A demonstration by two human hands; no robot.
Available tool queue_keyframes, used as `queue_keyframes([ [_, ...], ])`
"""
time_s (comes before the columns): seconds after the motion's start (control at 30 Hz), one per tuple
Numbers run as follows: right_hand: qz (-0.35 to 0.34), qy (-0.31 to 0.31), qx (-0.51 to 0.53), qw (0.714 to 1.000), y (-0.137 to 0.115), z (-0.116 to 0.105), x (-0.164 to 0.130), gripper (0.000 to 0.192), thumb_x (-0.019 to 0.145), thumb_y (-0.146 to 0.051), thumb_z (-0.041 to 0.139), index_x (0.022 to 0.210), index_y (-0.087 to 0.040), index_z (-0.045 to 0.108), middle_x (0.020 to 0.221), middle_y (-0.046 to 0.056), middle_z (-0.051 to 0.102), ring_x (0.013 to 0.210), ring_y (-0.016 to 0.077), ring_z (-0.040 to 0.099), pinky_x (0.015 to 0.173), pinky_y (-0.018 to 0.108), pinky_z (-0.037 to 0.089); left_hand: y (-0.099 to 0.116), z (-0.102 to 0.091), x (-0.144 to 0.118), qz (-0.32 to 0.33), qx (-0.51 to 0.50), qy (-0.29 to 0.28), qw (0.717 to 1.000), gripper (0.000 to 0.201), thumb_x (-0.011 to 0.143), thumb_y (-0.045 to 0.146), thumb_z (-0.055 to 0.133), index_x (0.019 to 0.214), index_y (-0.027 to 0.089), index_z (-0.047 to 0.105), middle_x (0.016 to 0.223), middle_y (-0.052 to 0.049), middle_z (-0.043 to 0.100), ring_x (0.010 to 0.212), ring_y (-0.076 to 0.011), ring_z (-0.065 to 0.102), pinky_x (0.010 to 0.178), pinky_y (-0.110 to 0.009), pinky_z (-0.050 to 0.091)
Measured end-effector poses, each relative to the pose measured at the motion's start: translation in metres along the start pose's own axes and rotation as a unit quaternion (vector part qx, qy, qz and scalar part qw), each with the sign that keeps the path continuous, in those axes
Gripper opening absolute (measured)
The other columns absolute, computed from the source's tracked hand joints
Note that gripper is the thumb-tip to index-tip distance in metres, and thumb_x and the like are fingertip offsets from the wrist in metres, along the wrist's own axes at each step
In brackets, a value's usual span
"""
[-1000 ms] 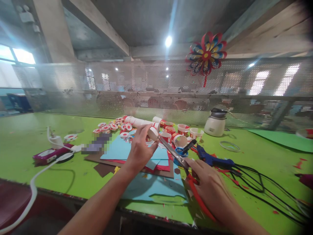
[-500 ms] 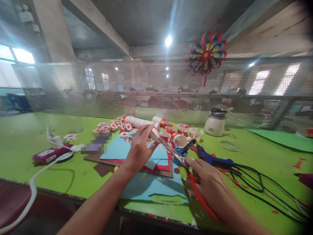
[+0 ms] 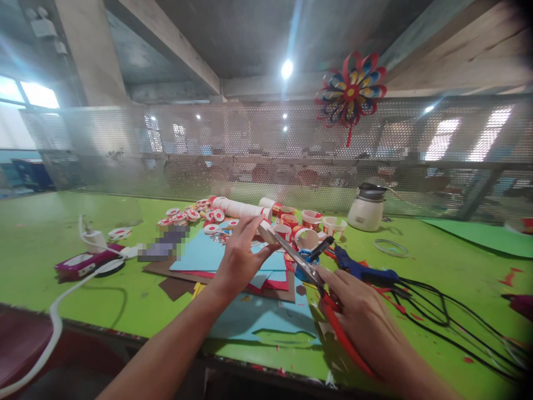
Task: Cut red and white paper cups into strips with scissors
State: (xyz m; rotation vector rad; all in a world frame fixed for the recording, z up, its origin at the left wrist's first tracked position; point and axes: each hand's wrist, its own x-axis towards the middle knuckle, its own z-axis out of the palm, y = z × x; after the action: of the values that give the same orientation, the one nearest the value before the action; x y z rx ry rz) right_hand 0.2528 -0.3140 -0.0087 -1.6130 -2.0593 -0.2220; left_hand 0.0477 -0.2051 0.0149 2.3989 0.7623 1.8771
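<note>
My left hand [image 3: 240,253] is closed on a small piece of white paper cup [image 3: 268,233], pinched between thumb and fingers above the stacked sheets. Red-handled scissors [image 3: 300,263] are gripped in my right hand [image 3: 360,311], blades pointing up and left. Their tips meet the edge of the cup piece. Below my hands lie light blue paper sheets [image 3: 200,253] over red and brown ones. Cut red-and-white cups [image 3: 308,239] stand and lie just beyond the scissors. A row of nested white cups [image 3: 237,208] lies behind my left hand.
A blue glue gun [image 3: 366,272] with black cords lies right of the scissors. Behind it stands a white kettle [image 3: 366,211]. Several round red-and-white pieces [image 3: 179,215] are heaped at the back left. A purple power strip [image 3: 85,263] with a white cable sits left.
The cup piece has tilted in my left fingers, its end swinging slightly right and down along the blades. My left thumb has shifted a little right. My right hand is nearly still.
</note>
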Motion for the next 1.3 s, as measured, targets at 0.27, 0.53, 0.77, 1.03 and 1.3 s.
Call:
queue_keyframes([
  [0.27,-0.019,0.025,0.018,0.999,0.0051,0.0025,-0.0008,0.046,0.081,-0.017,0.042,0.125,-0.013,0.058,0.084,0.013,0.063,0.073,0.0252,0.06,0.064,0.037,0.048,-0.0023,0.0042,-0.0027,-0.02,-0.052,0.001,0.998,0.049,0.075,0.03,0.068,0.119,0.015,0.053,0.112,-0.01,0.053,0.097,-0.019,0.061,0.074,-0.031,0.06],
  [0.53,-0.021,0.024,0.003,0.999,0.007,0.0033,-0.001,0.047,0.08,-0.016,0.043,0.124,-0.018,0.058,0.087,0.012,0.065,0.075,0.0245,0.061,0.067,0.037,0.048,-0.0032,0.0031,-0.0023,-0.021,-0.073,-0.01,0.997,0.05,0.074,0.03,0.068,0.119,0.016,0.053,0.112,-0.01,0.053,0.097,-0.0201,0.061,0.075,-0.033,0.06],
  [0.77,-0.015,0.024,0.02,0.999,0.0034,0.0005,-0.0014,0.046,0.081,-0.018,0.041,0.122,-0.017,0.06,0.084,0.012,0.066,0.073,0.0246,0.061,0.064,0.036,0.049,-0.003,0.0042,-0.0031,-0.027,-0.084,-0.01,0.996,0.05,0.074,0.029,0.068,0.119,0.016,0.053,0.113,-0.011,0.052,0.098,-0.0202,0.06,0.075,-0.034,0.06],
  [1.03,-0.02,0.029,0.023,0.999,0.0024,-0.0015,0.0003,0.045,0.078,-0.015,0.041,0.118,-0.016,0.062,0.081,0.01,0.066,0.069,0.0244,0.061,0.06,0.035,0.047,-0.0042,0.0039,-0.0041,-0.026,-0.065,-0.008,0.998,0.051,0.074,0.029,0.069,0.121,0.015,0.052,0.114,-0.011,0.053,0.103,-0.0221,0.058,0.079,-0.036,0.059],
  [1.3,-0.017,0.032,0.022,0.999,0.0005,-0.0015,0.0001,0.043,0.079,-0.017,0.04,0.115,-0.015,0.064,0.081,0.011,0.069,0.07,0.0257,0.063,0.06,0.036,0.048,-0.0059,0.0037,-0.0036,-0.018,-0.04,-0.012,0.999,0.051,0.075,0.028,0.067,0.122,0.016,0.052,0.116,-0.012,0.053,0.107,-0.0238,0.056,0.082,-0.038,0.057],
])
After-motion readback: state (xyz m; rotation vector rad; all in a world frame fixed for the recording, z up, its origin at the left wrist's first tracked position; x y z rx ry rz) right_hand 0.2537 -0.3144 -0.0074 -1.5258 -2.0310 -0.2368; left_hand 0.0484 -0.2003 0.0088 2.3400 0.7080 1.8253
